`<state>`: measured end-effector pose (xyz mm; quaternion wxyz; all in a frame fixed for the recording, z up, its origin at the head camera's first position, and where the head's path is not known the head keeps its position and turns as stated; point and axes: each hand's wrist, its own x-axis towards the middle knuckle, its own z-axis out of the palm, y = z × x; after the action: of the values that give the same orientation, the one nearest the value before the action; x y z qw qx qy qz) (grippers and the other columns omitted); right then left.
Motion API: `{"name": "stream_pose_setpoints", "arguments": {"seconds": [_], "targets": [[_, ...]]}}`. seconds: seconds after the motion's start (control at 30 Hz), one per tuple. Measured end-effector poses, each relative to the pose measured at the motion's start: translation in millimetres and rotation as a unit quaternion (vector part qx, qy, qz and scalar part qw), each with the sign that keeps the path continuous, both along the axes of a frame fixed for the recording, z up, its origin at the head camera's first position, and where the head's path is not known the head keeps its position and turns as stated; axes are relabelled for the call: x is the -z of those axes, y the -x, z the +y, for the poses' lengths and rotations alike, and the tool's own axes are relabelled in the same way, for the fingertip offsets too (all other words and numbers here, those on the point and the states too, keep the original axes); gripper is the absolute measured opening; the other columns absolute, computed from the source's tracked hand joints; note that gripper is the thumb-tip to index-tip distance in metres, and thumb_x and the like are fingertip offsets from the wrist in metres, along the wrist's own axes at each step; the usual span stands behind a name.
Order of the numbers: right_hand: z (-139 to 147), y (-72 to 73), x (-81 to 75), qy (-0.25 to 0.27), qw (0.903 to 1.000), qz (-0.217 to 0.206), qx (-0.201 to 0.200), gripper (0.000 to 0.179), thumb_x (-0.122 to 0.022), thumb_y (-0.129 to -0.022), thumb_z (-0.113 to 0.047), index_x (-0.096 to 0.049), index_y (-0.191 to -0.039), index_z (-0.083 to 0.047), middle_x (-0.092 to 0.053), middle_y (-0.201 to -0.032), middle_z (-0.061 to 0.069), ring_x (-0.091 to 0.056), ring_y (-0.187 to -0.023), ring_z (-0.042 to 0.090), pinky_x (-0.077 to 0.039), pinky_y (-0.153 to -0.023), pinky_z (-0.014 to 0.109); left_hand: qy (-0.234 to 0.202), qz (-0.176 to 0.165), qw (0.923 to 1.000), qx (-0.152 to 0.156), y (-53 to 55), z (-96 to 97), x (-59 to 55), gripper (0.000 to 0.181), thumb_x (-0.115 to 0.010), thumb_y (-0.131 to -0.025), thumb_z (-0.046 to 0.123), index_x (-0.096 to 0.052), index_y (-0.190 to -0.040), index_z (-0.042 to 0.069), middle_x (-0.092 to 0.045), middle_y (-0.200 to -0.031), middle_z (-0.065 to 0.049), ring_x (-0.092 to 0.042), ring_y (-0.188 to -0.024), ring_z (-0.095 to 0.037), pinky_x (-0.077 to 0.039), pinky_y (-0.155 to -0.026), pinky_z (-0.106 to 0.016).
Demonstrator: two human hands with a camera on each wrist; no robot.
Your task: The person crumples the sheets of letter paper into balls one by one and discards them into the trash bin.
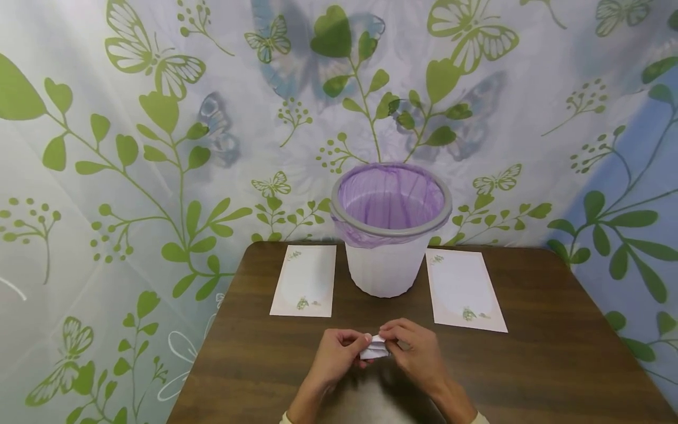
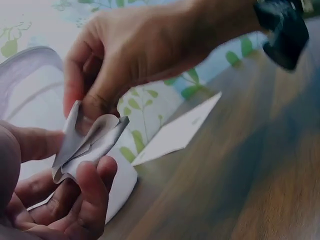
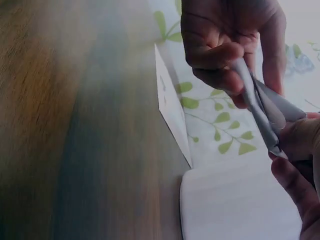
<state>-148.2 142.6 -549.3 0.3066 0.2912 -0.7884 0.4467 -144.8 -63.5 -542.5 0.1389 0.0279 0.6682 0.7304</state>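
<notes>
Between both hands, just above the front of the table, is a small folded piece of white paper (image 1: 375, 348). My left hand (image 1: 337, 355) pinches its left end between thumb and fingers. At the other end, my right hand (image 1: 418, 355) grips it with thumb and fingertips. Seen from the left wrist, the paper (image 2: 92, 145) has several layers, with a rounded fold bulging open near the right fingertips. The right wrist view shows the folded paper (image 3: 262, 107) stretched between the two hands, its layers partly apart.
Behind the hands stands a white bin (image 1: 386, 265) with a purple liner (image 1: 392, 206) over its rim. Flat sheets of printed paper lie left (image 1: 304, 282) and right (image 1: 466, 288) of it on the brown wooden table (image 1: 551, 353). A leaf-patterned curtain (image 1: 212, 147) hangs behind.
</notes>
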Motion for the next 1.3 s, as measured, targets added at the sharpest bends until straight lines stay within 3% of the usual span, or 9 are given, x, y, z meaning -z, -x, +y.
{"name": "stream_pose_setpoints", "arguments": {"seconds": [0.1, 0.23, 0.43, 0.53, 0.6, 0.8, 0.97, 1.07, 1.3], "targets": [[0.7, 0.5, -2.7, 0.012, 0.9991, -0.040, 0.000, 0.038, -0.085, -0.074, 0.020, -0.083, -0.095, -0.011, -0.080, -0.102, 0.003, -0.077, -0.085, 0.016, -0.060, -0.076, 0.014, -0.037, -0.019, 0.9991, 0.001, 0.0, 0.9, -0.3, 0.024, -0.076, -0.102, 0.009, -0.077, -0.108, -0.014, -0.081, -0.089, -0.015, -0.073, -0.064, -0.012, -0.061, -0.060, -0.021], [1.1, -1.8, -6.6, 0.070, 0.9836, -0.166, -0.008, 0.043, -0.080, -0.081, 0.017, -0.081, -0.113, -0.012, -0.081, -0.110, 0.006, -0.078, -0.091, 0.016, -0.064, -0.081, 0.021, -0.070, -0.032, 0.9966, -0.030, 0.6, 4.5, -1.6, 0.024, -0.079, -0.100, 0.005, -0.075, -0.110, -0.017, -0.079, -0.090, -0.010, -0.072, -0.070, -0.011, -0.061, -0.062, -0.022], [-0.2, -7.2, -12.3, 0.164, 0.9166, -0.365, -0.001, 0.023, -0.083, -0.097, -0.009, -0.079, -0.119, -0.004, -0.081, -0.102, 0.010, -0.078, -0.083, 0.018, -0.068, -0.077, 0.032, -0.082, -0.009, 0.9921, -0.094, 1.1, 7.5, -2.3, 0.024, -0.081, -0.096, 0.001, -0.074, -0.109, -0.018, -0.078, -0.089, -0.011, -0.071, -0.069, -0.012, -0.063, -0.062, -0.024], [-2.6, -6.9, -14.8, 0.195, 0.8853, -0.422, -0.006, 0.027, -0.084, -0.098, -0.014, -0.077, -0.117, 0.003, -0.080, -0.098, 0.015, -0.078, -0.078, 0.023, -0.068, -0.073, 0.038, -0.065, 0.025, 0.9922, -0.104, 0.6, 9.0, -3.2, 0.022, -0.081, -0.095, 0.000, -0.074, -0.107, -0.016, -0.079, -0.091, -0.018, -0.072, -0.066, -0.013, -0.065, -0.064, -0.026], [-3.8, -6.1, -15.7, 0.210, 0.8751, -0.436, -0.008, 0.028, -0.084, -0.097, -0.011, -0.076, -0.117, 0.005, -0.079, -0.099, 0.018, -0.077, -0.079, 0.024, -0.069, -0.073, 0.040, -0.051, 0.046, 0.9929, -0.097, 0.4, 10.8, -4.2, 0.020, -0.082, -0.095, 0.000, -0.075, -0.107, -0.015, -0.079, -0.093, -0.022, -0.074, -0.067, -0.013, -0.066, -0.065, -0.029], [-4.3, -5.5, -18.0, 0.224, 0.8750, -0.429, -0.007, 0.025, -0.084, -0.094, -0.003, -0.076, -0.115, 0.006, -0.077, -0.100, 0.020, -0.075, -0.077, 0.019, -0.066, -0.071, 0.032, 0.002, 0.079, 0.9959, -0.043, 1.7, 10.4, -8.4, 0.016, -0.081, -0.094, 0.000, -0.076, -0.107, -0.009, -0.079, -0.092, -0.026, -0.075, -0.068, -0.010, -0.063, -0.066, -0.023], [-3.8, -3.1, -19.2, 0.184, 0.8951, -0.406, -0.019, 0.016, -0.084, -0.093, -0.002, -0.076, -0.107, 0.002, -0.075, -0.095, 0.017, -0.070, -0.075, 0.015, -0.063, -0.066, 0.029, 0.077, 0.128, 0.9884, -0.031, 3.0, 5.5, -11.1, 0.014, -0.083, -0.093, 0.007, -0.081, -0.106, 0.001, -0.081, -0.095, -0.018, -0.072, -0.079, -0.007, -0.059, -0.072, -0.018], [-2.9, -1.4, -19.9, 0.163, 0.9046, -0.393, -0.033, 0.015, -0.083, -0.094, -0.002, -0.076, -0.108, 0.001, -0.074, -0.094, 0.016, -0.069, -0.076, 0.013, -0.063, -0.065, 0.029, 0.081, 0.136, 0.9869, -0.030, 2.7, 4.3, -12.3, 0.012, -0.083, -0.095, 0.008, -0.081, -0.103, 0.001, -0.080, -0.096, -0.018, -0.072, -0.079, -0.008, -0.059, -0.073, -0.018], [-1.9, -0.9, -20.6, 0.145, 0.9066, -0.393, -0.048, 0.024, -0.082, -0.094, 0.001, -0.077, -0.118, 0.002, -0.076, -0.102, 0.017, -0.072, -0.086, 0.013, -0.063, -0.070, 0.028, 0.089, 0.147, 0.9849, -0.021, 1.5, 6.4, -11.7, 0.015, -0.080, -0.094, 0.002, -0.080, -0.109, 0.000, -0.079, -0.091, -0.018, -0.069, -0.071, -0.005, -0.056, -0.066, -0.017]]}}
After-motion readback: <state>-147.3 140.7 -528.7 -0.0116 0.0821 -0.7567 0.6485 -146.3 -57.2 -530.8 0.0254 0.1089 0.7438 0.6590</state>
